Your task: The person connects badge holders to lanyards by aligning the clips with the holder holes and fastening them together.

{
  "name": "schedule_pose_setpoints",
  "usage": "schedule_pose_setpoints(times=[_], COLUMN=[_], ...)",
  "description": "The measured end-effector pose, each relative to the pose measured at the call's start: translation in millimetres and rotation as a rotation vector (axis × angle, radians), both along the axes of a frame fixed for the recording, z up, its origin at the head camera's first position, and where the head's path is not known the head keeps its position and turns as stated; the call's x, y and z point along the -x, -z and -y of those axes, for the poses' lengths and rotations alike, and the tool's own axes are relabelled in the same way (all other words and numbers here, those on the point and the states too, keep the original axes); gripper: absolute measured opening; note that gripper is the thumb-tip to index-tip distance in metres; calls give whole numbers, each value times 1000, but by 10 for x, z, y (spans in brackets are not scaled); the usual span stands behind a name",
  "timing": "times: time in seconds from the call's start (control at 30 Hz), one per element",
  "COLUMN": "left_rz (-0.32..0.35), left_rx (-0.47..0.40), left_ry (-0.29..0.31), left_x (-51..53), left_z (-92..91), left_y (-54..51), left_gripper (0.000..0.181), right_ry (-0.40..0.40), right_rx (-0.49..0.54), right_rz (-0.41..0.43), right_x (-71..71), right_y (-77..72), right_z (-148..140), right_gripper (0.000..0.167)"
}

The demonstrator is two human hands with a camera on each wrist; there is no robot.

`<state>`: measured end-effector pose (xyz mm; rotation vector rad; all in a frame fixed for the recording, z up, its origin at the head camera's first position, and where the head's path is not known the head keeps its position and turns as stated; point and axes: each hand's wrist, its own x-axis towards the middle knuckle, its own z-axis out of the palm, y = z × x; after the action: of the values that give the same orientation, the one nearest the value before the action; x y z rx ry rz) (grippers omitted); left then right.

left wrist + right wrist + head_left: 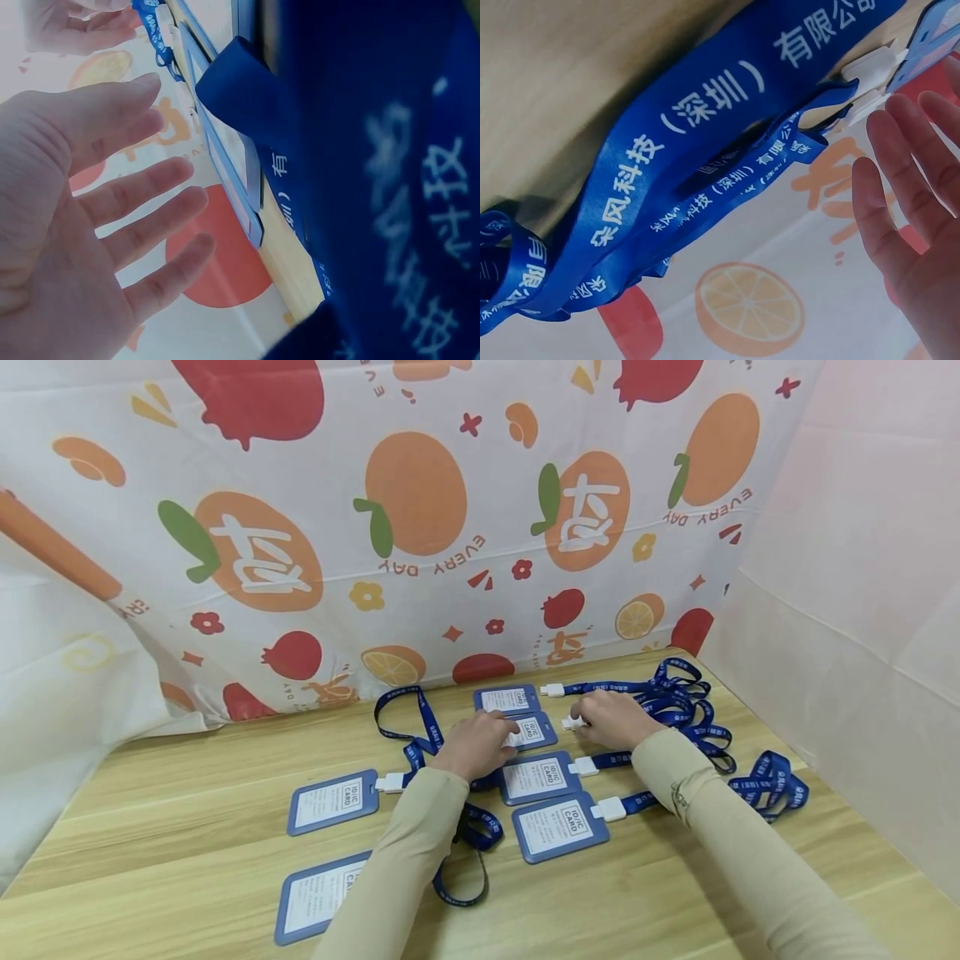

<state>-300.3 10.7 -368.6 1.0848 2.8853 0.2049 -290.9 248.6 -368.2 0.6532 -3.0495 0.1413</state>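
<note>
Several blue card holders lie on the table, most with white-clipped blue lanyards. My left hand point(480, 745) reaches over the second holder from the back point(532, 731), fingertips at its face. In the left wrist view that hand point(112, 202) has its fingers spread and fairly straight. At the small white clip point(572, 723) of the same holder, my right hand point(615, 718) pinches with thumb and index finger. Its other fingers look relaxed in the right wrist view, where the hand point(922, 202) is beside white clips point(870, 64); the thumb is hidden there.
Two more holders, a left one point(333, 802) and a front-left one point(318, 897), lie apart, the latter partly under my left sleeve. A tangle of blue lanyards point(686, 706) spreads at the back right. Behind the wooden table point(187, 827) hangs a fruit-print cloth point(450, 610).
</note>
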Motion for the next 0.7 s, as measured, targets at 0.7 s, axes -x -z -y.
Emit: schedule_pose_setpoints(times=[0.7], left_rz=[25], left_rx=[60], left_ry=[-62], left_x=[138], left_z=[-54], left_y=[82], left_gripper=[33], right_ry=[49], right_rx=[-4], right_rz=[24], right_x=[93], right_y=[93], right_z=[-13], right_gripper=[25])
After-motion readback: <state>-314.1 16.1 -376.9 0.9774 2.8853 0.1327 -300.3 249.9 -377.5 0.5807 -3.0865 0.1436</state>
